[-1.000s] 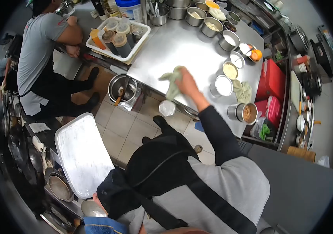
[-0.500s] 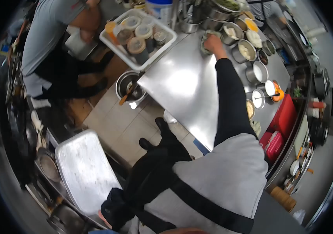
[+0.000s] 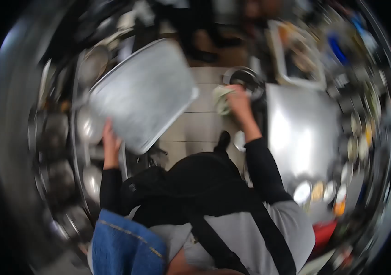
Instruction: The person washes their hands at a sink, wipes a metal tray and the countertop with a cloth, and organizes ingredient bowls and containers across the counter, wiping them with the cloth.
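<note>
My left hand [image 3: 110, 143] grips the lower left edge of a large metal tray [image 3: 145, 94], which is tilted above the floor. The fingers beneath the tray are hidden. A pale green cloth [image 3: 221, 98] is bunched in my right hand [image 3: 240, 106], between the tray and the steel table [image 3: 298, 133]. Just behind that hand sits a metal bowl [image 3: 249, 81]. Motion blurs much of the view.
On the right, several small containers [image 3: 317, 190] line the table's edge. A white bin [image 3: 317, 85] holding jars stands beyond the table. Pans [image 3: 93, 64] sit along the left counter. Another person's dark legs [image 3: 195, 34] are at the top.
My view has turned left. My right hand has left the table top with the cloth and is over the floor. The tray is now raised and tilted in my left hand.
</note>
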Available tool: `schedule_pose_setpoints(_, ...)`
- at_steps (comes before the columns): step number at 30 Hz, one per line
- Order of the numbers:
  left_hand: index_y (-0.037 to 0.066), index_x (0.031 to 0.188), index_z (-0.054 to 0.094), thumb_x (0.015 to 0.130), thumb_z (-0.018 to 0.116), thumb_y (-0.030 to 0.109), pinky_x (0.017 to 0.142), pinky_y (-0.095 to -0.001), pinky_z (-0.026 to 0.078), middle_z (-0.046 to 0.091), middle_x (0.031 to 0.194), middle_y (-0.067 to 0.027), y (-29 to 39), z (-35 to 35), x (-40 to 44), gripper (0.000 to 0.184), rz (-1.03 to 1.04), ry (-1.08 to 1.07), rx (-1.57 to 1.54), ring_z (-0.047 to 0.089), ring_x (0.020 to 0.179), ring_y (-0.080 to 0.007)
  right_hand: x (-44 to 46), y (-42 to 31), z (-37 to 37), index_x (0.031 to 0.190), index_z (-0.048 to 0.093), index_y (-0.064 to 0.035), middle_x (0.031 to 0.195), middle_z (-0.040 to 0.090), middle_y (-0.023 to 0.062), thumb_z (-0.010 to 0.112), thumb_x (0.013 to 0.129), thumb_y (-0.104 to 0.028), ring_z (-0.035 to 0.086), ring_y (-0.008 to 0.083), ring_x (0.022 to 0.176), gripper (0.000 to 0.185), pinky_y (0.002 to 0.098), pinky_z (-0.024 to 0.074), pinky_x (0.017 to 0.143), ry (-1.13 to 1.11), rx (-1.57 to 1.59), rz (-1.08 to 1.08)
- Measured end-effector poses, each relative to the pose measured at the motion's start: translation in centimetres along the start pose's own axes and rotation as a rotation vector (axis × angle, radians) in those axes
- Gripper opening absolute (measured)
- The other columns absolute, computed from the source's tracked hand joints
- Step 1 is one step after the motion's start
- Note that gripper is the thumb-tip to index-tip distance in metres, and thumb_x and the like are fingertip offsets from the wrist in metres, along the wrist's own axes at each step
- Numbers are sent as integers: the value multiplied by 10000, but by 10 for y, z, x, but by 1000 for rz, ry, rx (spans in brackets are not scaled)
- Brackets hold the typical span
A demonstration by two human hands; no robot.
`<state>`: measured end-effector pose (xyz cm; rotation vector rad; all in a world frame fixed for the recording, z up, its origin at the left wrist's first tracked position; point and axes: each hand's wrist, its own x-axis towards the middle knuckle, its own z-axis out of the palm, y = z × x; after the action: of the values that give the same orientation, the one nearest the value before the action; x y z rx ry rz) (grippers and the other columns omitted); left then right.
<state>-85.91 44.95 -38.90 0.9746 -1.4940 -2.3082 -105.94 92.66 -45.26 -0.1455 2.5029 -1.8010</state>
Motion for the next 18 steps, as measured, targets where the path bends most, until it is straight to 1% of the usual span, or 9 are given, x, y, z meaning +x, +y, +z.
schedule_pose_setpoints(1, -15, 1353, 495, 984, 537, 377, 1101, -345, 319, 523, 1384, -105, -1, -3, 15, 540, 157, 75, 194, 470, 1281, -209, 13, -44, 11, 1127, 572, -15, 954, 675, 132, 546, 860, -51, 678, 209, 862, 271, 347, 551, 751, -22, 342, 117)
schedule_pose_setpoints(3, -14, 1366, 490, 998, 538, 398, 1059, -297, 321, 539, 1339, -67, 26, 35, -14, 554, 291, 2, 402, 476, 1209, -148, 25, -116, 46, 1172, 535, -18, 1037, 646, 132, 536, 915, -105, 676, 201, 870, 272, 317, 563, 741, -161, 550, -81)
schedule_pose_setpoints(5, -17, 1353, 497, 1005, 532, 398, 1027, -287, 347, 549, 1311, -57, 41, 59, -30, 543, 382, -163, 384, 481, 1171, -124, -7, -192, 120, 1181, 549, -38, 1111, 619, 185, 618, 896, -207, 645, 300, 997, 338, 409, 536, 861, -174, 244, -310)
schedule_pose_setpoints(6, -18, 1341, 504, 1008, 528, 395, 1016, -284, 356, 556, 1298, -57, 50, 68, -44, 531, 433, -217, 404, 483, 1162, -120, -17, -189, 188, 1194, 557, -40, 1160, 598, 205, 654, 861, -231, 575, 345, 1122, 396, 456, 467, 965, -96, 161, -717)
schedule_pose_setpoints(8, -18, 1315, 519, 1011, 522, 394, 998, -280, 372, 571, 1268, -58, 57, 58, -57, 511, 472, -247, 377, 491, 1143, -117, -63, -235, 236, 1183, 581, -48, 1209, 575, 189, 681, 809, -167, 533, 345, 1169, 406, 429, 431, 989, -202, -31, -1039)
schedule_pose_setpoints(11, -9, 1261, 547, 1012, 519, 395, 969, -277, 394, 598, 1206, -58, 82, 10, -82, 476, 496, -182, 239, 517, 1093, -120, -5, -187, 252, 1152, 611, -56, 1146, 620, 188, 639, 783, -95, 602, 316, 1068, 372, 405, 476, 926, 198, -119, -1008)
schedule_pose_setpoints(13, -10, 1265, 545, 1006, 527, 402, 963, -279, 401, 598, 1204, -54, 79, -39, -81, 486, 454, -264, 308, 522, 1087, -122, 50, -148, 227, 1067, 649, -18, 965, 671, 197, 596, 799, -56, 661, 310, 891, 276, 390, 527, 814, -47, 293, -178)
schedule_pose_setpoints(14, -10, 1267, 543, 1003, 531, 405, 960, -280, 404, 598, 1204, -52, 81, -55, -81, 492, 434, -312, 348, 525, 1085, -123, 76, -120, 238, 1043, 656, -1, 907, 681, 196, 590, 804, -52, 672, 313, 836, 253, 384, 538, 775, 32, 401, 20)
schedule_pose_setpoints(18, -6, 1280, 539, 987, 550, 431, 930, -286, 431, 600, 1201, -51, 98, -39, -75, 527, 483, -294, 283, 534, 1079, -127, -38, -231, 297, 1118, 650, -36, 1144, 612, 218, 639, 772, -37, 564, 363, 1138, 346, 433, 460, 969, -9, -25, -686)
